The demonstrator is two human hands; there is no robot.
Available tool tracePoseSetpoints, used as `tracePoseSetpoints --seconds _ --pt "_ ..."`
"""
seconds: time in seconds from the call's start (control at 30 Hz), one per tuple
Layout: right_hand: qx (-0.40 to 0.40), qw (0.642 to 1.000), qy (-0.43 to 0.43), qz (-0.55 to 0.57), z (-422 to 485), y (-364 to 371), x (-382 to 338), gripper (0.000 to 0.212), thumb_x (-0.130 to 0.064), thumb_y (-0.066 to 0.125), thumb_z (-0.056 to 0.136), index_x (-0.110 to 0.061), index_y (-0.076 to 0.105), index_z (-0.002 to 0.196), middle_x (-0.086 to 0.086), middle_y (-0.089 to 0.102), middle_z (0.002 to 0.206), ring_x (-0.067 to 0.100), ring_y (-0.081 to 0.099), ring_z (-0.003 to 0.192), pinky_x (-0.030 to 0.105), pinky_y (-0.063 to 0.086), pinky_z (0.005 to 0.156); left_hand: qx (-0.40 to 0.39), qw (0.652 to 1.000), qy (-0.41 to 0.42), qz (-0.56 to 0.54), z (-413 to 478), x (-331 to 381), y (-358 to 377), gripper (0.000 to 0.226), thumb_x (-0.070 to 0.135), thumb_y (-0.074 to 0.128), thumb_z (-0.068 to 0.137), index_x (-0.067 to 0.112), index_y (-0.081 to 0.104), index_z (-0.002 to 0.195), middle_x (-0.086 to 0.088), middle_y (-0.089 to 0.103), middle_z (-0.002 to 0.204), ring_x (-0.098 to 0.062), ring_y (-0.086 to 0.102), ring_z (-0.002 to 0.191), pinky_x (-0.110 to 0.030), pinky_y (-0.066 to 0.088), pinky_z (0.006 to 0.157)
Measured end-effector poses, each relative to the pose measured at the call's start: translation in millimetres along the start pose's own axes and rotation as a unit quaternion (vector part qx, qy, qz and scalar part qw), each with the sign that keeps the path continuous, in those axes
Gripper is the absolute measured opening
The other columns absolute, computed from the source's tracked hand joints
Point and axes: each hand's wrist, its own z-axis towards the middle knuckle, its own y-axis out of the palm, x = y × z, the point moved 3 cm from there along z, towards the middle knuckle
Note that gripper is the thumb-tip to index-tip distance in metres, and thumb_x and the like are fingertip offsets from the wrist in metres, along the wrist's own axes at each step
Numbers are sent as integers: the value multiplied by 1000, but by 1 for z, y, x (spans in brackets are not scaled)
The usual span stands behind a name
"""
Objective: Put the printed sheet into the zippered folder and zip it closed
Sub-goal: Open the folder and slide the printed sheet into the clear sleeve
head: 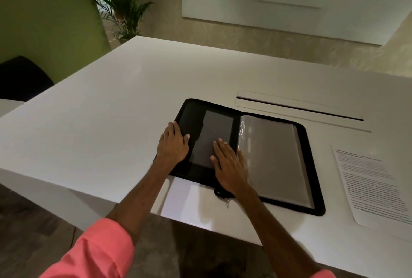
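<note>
A black zippered folder (312,166) lies open flat on the white table (111,110). Its right half holds clear plastic sleeves (276,157); its left half has dark pockets. My left hand (172,143) rests flat on the folder's left edge, fingers apart, holding nothing. My right hand (229,164) lies flat near the spine, fingers spread over the left inner panel. The zipper pull (227,203) dangles at the folder's near edge by my right wrist. The printed sheet (374,188) lies on the table to the right of the folder, text side up, untouched.
A long cable slot with a flap (298,108) is set into the table just behind the folder. A dark chair (22,79) stands at the far left, a potted palm (120,3) beyond the table's far corner. The table's near edge runs under my forearms.
</note>
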Motion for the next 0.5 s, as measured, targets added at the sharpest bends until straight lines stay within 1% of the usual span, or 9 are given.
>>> tracePoseSetpoints --seconds 0.1,0.2,0.4,0.5 --pt "-9 1000 2 -20 -1 3 0 65 -53 20 114 -25 10 172 -2 7 181 18 8 168 53 7 137 -3 1000 3 1 -6 -7 15 77 46 27 117 -1 2 172 -23 4 181 -38 11 169 -48 13 138" --pt "-12 999 0 -36 -2 2 1 65 -53 20 114 -24 11 172 -1 8 181 18 8 168 53 8 137 6 1000 6 -4 -12 -9 22 76 48 24 117 2 -1 173 -18 -1 182 -34 5 170 -47 8 139" --pt "-24 999 -4 -35 0 -1 -2 65 -52 21 115 -25 11 172 -2 6 181 18 7 168 52 6 137 9 1000 1 -15 -9 -11 24 78 52 22 117 3 0 173 -17 0 182 -32 2 171 -47 6 140" --pt "-7 1000 -2 -18 -6 -11 7 63 -51 23 115 -25 15 172 -1 9 181 19 10 168 52 6 136 39 999 20 -13 -6 6 26 79 52 24 116 2 2 173 -19 1 182 -33 2 171 -47 5 140"
